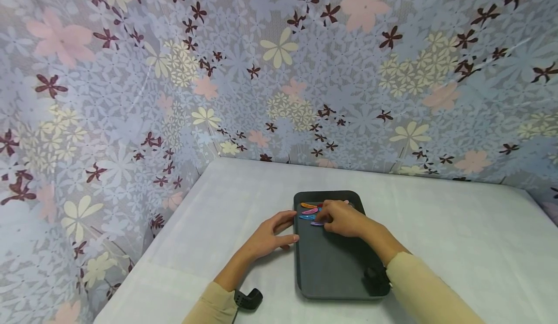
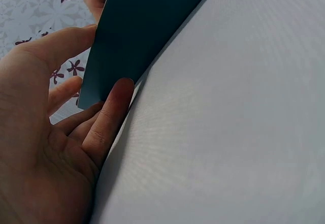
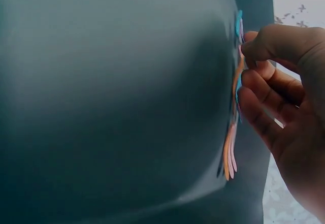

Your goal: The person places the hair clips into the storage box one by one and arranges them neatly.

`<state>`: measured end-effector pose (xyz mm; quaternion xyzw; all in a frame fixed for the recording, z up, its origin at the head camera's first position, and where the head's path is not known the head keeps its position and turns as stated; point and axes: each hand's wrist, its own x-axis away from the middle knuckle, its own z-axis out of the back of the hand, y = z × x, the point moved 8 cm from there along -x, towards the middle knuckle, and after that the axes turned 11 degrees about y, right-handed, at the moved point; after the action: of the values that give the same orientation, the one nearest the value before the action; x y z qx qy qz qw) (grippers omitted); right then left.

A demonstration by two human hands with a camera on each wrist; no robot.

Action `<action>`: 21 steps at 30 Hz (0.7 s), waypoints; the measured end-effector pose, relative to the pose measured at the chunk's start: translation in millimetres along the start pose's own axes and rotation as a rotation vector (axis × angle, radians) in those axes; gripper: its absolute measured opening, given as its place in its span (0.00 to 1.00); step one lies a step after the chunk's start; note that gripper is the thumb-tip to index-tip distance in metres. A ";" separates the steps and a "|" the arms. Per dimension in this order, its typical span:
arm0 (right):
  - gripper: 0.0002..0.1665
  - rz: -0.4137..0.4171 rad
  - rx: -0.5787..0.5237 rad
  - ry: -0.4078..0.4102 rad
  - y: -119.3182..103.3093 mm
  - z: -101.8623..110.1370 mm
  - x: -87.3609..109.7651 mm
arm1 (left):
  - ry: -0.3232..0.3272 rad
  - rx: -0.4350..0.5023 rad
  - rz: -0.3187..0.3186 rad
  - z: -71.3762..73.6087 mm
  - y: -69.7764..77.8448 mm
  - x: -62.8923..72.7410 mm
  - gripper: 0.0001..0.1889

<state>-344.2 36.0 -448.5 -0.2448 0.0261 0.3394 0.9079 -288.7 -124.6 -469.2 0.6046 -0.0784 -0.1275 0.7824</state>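
A dark rectangular tray [image 1: 331, 270] lies on the table. Several colourful snap hair clips are laid out at its far end, among them an orange clip [image 1: 308, 206], a pink clip [image 1: 310, 211], a blue clip [image 1: 307, 217] and a purple clip [image 1: 317, 224]. My right hand [image 1: 344, 218] reaches over them with curled fingers, thumb and forefinger pinching at the purple clip and hiding part of the group. In the right wrist view the fingertips [image 3: 250, 49] are right at the clips. My left hand [image 1: 268, 237] rests with loosely spread fingers against the tray's left side.
White cloth [image 1: 453, 237] covers the table around the tray. A patterned floral curtain [image 1: 279, 72] hangs behind the table and along its left. Dark wrist straps sit on both forearms, the left strap [image 1: 248, 299] close over the cloth.
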 end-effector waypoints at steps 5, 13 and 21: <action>0.15 0.040 0.006 -0.008 -5.7 -5.7 -1.3 | -0.002 0.012 0.001 -0.3 -0.3 -0.3 0.36; 0.14 0.067 0.022 0.014 -12.7 -11.7 -8.4 | 0.002 0.010 0.001 1.3 -0.1 -0.7 0.36; 0.13 0.108 0.025 0.064 -20.4 -17.1 -12.9 | 0.019 0.008 0.003 2.2 -27.5 -11.8 0.35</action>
<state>-339.3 7.0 -452.1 -0.2426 0.0725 0.3793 0.8900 -303.4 -129.6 -494.8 0.6086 -0.0722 -0.1201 0.7810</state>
